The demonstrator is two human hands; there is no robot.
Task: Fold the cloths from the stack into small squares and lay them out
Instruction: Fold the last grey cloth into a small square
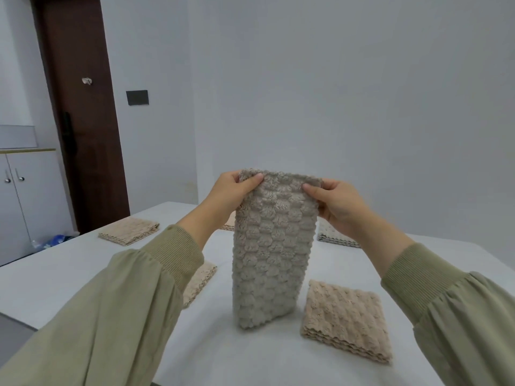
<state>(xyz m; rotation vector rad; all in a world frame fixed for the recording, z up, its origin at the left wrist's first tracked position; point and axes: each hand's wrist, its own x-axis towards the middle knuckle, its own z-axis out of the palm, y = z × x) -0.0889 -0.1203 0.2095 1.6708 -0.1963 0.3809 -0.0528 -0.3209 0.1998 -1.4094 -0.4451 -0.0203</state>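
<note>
Olive sleeves (pixel 117 302) fill both lower corners, reaching forward over a white bench (pixel 55 277).

A grey cloth (pixel 270 246) is held upright between the two hands. It is already folded into a long strip that hangs straight down. Whether its lower end touches the bench or hangs just above it cannot be told.

The left hand (pixel 237 190) pinches the strip's top left corner, with the thumb in front. The right hand (pixel 338 206) pinches the top right corner in the same way. The hands are level and near each other, with only the strip's top edge between them.

The fold is judged to be half done, as the strip is not yet a square. The next move calls for the top edge to be brought down to the lower end, edges matched, and the square laid on a bare patch of bench.

One beige square (pixel 345 316) lies just right of the hanging end. A second square (pixel 200 280) is partly hidden under the left sleeve. A third square (pixel 129 229) lies far left. The stack (pixel 334 238) is seen behind the right hand, partly hidden.
</note>
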